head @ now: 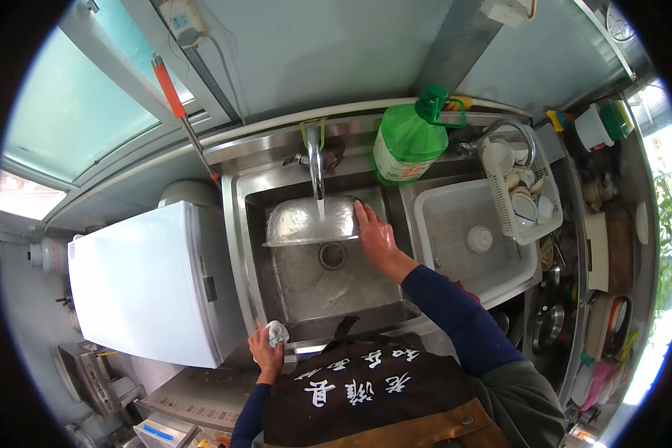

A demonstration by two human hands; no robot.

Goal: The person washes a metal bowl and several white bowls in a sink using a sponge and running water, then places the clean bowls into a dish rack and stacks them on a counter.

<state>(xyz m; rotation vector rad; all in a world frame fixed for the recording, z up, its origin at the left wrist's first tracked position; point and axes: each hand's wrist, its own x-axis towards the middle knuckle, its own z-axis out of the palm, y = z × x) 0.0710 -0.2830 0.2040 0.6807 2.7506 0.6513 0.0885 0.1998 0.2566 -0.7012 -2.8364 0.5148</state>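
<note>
My right hand point(376, 235) grips the right edge of a large metal bowl point(291, 221), which is tipped on its side in the left basin of a stainless steel sink point(336, 291). Water runs from the chrome faucet point(316, 162) onto the bowl's outer surface. The basin's drain point(332, 255) shows just below the bowl's rim. At the sink's near left corner, my left hand point(266, 353) holds a crumpled white cloth point(278, 334).
A green plastic jug point(409, 143) stands behind the sink. The right basin holds a white tub point(459, 224) with a small white bowl point(480, 239); a dish basket point(501, 210) with crockery overlaps its corner. A white appliance point(140, 285) stands left. Shelves line the right.
</note>
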